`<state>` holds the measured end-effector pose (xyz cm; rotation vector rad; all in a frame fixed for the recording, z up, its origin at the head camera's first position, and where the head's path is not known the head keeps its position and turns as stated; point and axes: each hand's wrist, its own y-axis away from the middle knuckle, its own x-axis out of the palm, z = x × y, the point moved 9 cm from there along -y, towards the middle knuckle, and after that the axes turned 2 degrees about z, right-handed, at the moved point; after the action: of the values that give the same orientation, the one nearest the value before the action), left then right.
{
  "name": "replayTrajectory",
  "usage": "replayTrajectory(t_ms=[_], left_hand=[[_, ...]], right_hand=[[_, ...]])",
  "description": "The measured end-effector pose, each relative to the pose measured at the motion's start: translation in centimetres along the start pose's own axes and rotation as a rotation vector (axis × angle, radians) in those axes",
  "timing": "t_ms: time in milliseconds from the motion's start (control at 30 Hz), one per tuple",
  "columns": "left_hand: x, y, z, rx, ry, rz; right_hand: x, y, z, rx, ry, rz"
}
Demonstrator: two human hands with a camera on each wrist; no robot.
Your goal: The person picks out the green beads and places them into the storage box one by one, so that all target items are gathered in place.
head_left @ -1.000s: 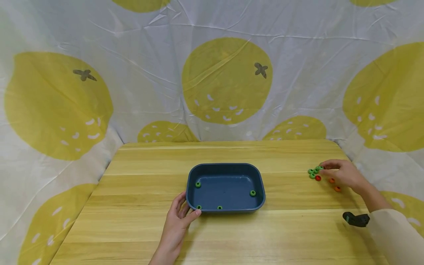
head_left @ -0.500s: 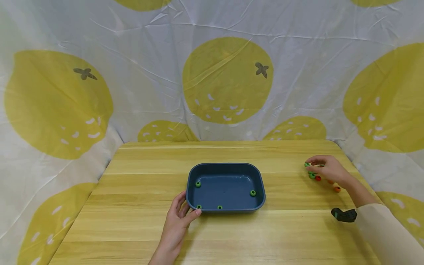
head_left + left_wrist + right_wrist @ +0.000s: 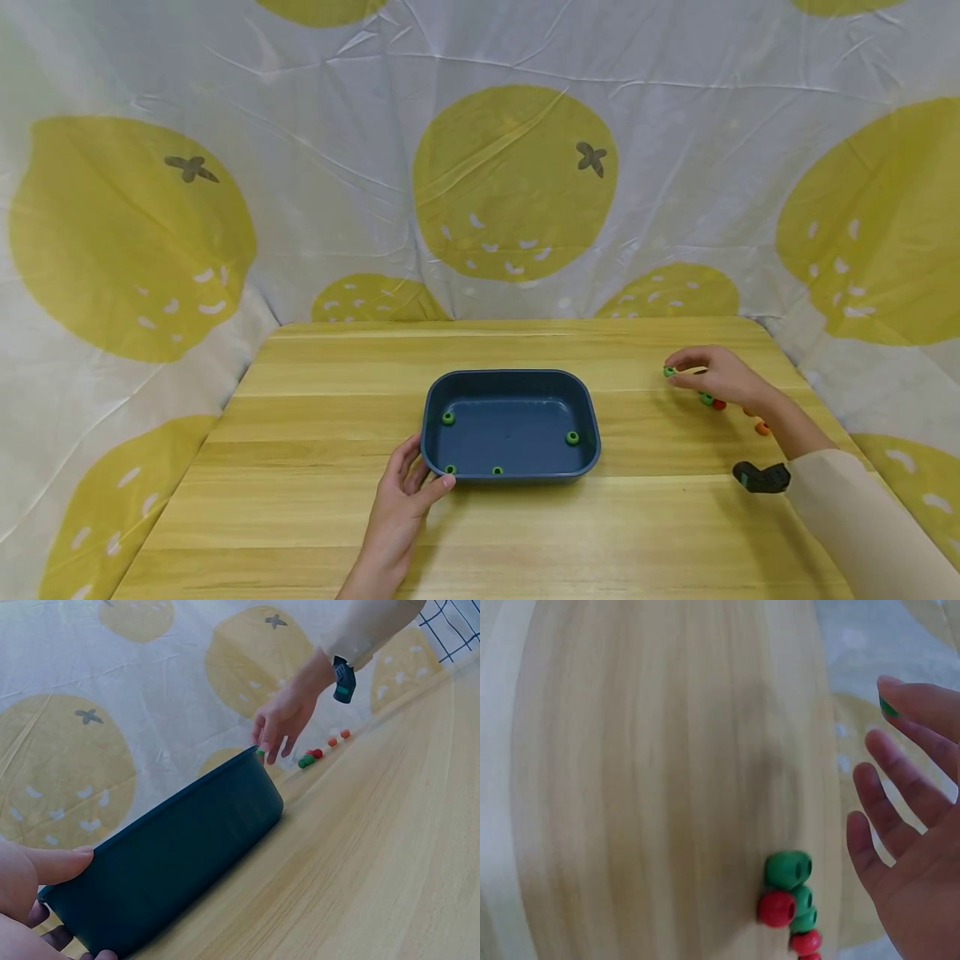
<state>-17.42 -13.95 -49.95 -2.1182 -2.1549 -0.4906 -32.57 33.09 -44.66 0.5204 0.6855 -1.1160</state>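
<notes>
Tiny green bead (image 3: pixel 669 372) is pinched in the right hand (image 3: pixel 712 375) over at mid-right, and the dark blue tub (image 3: pixel 517 429) is gripped, thumb on rim, by the left hand (image 3: pixel 401 504), lower center.

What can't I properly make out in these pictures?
Head view: part of the loose bead cluster, covered by the right hand.
Left wrist view: the inside of the blue container, hidden by its own side.
Right wrist view: most of the held green bead, covered by the fingers; the lowest bead, cut off by the bottom edge.
</notes>
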Motion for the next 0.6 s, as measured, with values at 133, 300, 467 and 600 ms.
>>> replayTrajectory(t_ms=[133,300,467,600], left_hand=[[0.0,-0.1,0.0,0.004,0.0,0.0],[0.0,-0.1,0.0,0.004,-0.014,0.0],[0.0,-0.1,0.0,0.007,-0.01,0.005],[0.0,-0.1,-0.1,0.011,-0.005,0.008]], right_hand=[[0.4,-0.6,1.3,-0.01,-0.003,0.031],[1.2,-1.5,3.3,-0.066,-0.007,0.059],[1.9,-2.3,4.8,-0.092,0.0,0.083],[2.2,-2.9,5.1,-0.095,-0.016,0.107]])
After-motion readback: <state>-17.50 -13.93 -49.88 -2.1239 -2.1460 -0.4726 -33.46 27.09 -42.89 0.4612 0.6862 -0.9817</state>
